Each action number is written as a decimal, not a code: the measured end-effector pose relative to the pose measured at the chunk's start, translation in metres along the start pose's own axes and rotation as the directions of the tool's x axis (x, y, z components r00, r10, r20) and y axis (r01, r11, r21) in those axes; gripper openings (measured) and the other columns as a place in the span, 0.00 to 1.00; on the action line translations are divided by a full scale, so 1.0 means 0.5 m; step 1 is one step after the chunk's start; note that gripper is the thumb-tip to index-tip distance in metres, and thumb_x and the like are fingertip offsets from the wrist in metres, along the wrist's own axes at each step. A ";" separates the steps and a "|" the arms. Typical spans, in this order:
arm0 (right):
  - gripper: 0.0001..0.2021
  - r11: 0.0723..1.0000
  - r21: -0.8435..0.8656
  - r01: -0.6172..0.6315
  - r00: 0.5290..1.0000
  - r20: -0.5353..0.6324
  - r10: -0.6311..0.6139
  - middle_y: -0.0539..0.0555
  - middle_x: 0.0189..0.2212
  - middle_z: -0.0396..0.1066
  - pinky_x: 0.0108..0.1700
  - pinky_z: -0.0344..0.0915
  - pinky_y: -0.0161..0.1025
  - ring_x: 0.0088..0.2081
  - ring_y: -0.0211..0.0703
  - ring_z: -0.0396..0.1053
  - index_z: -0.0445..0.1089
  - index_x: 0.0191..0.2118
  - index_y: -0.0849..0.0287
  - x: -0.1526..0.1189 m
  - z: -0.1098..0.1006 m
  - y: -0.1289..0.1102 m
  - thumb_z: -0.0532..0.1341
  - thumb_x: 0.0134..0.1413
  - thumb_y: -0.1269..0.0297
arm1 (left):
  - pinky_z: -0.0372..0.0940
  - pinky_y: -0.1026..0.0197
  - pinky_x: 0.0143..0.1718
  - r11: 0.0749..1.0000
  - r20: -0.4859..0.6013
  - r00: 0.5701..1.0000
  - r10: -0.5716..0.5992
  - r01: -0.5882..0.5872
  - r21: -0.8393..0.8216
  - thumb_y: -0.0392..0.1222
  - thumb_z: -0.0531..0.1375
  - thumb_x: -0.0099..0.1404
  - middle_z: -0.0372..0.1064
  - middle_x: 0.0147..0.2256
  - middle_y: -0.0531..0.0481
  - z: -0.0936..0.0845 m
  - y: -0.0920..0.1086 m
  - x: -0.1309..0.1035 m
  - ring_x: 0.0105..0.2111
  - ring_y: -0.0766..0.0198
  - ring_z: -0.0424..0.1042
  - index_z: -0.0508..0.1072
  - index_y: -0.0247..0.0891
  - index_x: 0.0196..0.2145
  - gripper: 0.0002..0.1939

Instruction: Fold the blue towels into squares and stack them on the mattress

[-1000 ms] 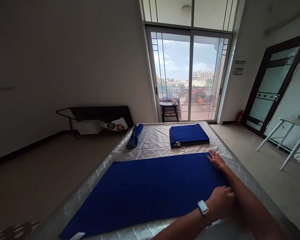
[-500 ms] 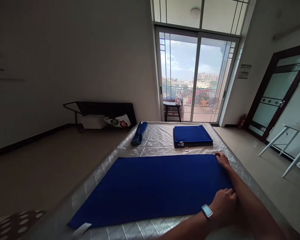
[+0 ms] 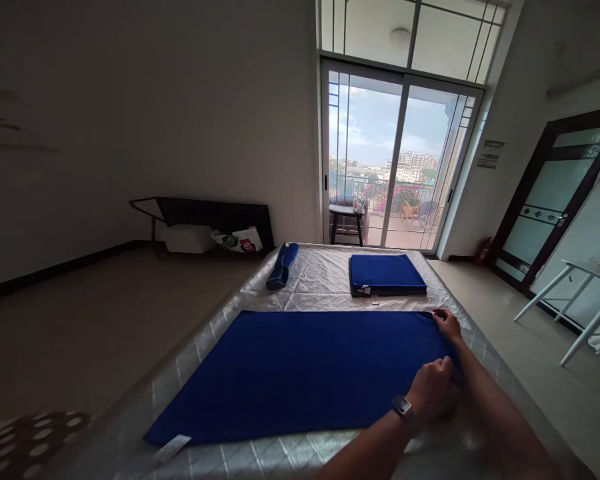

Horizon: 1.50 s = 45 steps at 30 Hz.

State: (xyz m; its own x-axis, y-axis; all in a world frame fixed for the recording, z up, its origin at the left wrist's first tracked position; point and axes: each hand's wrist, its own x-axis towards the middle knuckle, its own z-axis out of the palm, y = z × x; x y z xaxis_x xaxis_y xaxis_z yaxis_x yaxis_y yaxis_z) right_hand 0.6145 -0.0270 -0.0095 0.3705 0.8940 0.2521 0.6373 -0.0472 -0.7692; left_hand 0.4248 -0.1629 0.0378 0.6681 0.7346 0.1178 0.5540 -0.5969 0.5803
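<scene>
R hand (image 3: 448,325) grip: thumb + fingers pinching the far R corner of the blue cloth (image 3: 300,373), approx 2 o'clock from cloth's middle, w/ a bit of dark underside turned up there. Pinch looks shallow, so corner could slip out if pulled hard. L hand (image 3: 434,387), w/ watch (image 3: 401,406), is curled at cloth's R edge, approx 3 o'clock; can't tell if it has fabric, fingers hidden. If it doesn't, one-sided pull from R hand prob. skews the sheet or leaves a diagonal crease. R forearm runs close by L hand, so the two could crowd each other.

Cloth lies spread on the quilted mattress (image 3: 320,280), mostly flat; rest of it unheld, so a tug could drag the lot sideways. White label (image 3: 173,448) at 8 o'clock might get tucked under if that corner shifts.

Folded blue stack (image 3: 387,273) at 1 o'clock, just past the far edge: a wide R-hand sweep could nudge it. Blue roll (image 3: 283,267), 11 o'clock, well clear of both hands, low risk.
</scene>
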 end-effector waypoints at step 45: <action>0.13 0.959 0.252 -0.130 0.991 0.046 0.122 0.58 0.32 0.80 0.36 0.72 0.42 0.33 0.50 0.77 0.77 0.33 0.60 -0.011 -0.021 -0.043 0.65 0.42 0.58 | 0.52 0.66 0.26 0.855 -0.317 0.947 0.060 -0.212 -0.472 0.31 0.57 0.54 0.59 0.21 0.60 -0.061 -0.024 0.001 0.23 0.70 0.58 0.65 0.39 0.27 0.05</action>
State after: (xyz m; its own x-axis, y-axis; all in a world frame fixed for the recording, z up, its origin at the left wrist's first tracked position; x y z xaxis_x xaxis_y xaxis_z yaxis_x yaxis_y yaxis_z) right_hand 0.6058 -0.0355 0.0116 0.4140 0.9012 0.1285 0.3929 -0.0496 -0.9182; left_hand 0.4035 -0.1456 0.0553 0.5084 0.7617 0.4018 0.0974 -0.5145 0.8520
